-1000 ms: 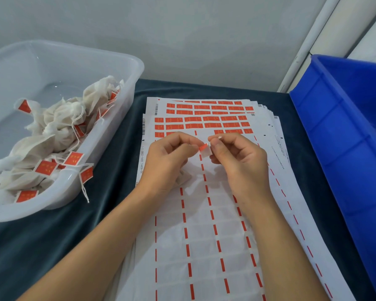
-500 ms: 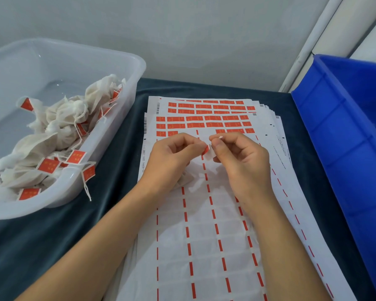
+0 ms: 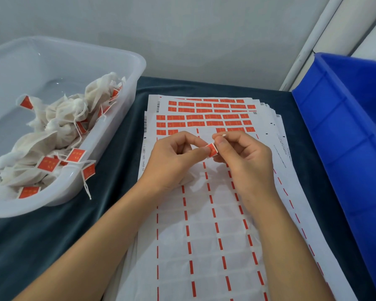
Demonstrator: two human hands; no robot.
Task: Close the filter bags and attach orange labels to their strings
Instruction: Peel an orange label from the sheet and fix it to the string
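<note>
A small orange label [image 3: 212,149] is pinched between the fingertips of my left hand [image 3: 176,158] and my right hand [image 3: 244,157], held just above the label sheets [image 3: 204,224]. Part of a white filter bag [image 3: 188,181] shows under my left hand; its string is hidden by my fingers. The top sheets still carry rows of orange labels [image 3: 204,120] at their far end, while the near part is peeled backing with orange dashes.
A clear plastic tub [image 3: 117,118] on the left holds several tied white bags with orange labels [image 3: 47,164]. A blue crate [image 3: 345,137] stands along the right. Dark cloth [image 3: 52,246] covers the table.
Both hands stayed together over the sheets. The orange label between the fingertips has turned, and its orange face now shows more fully.
</note>
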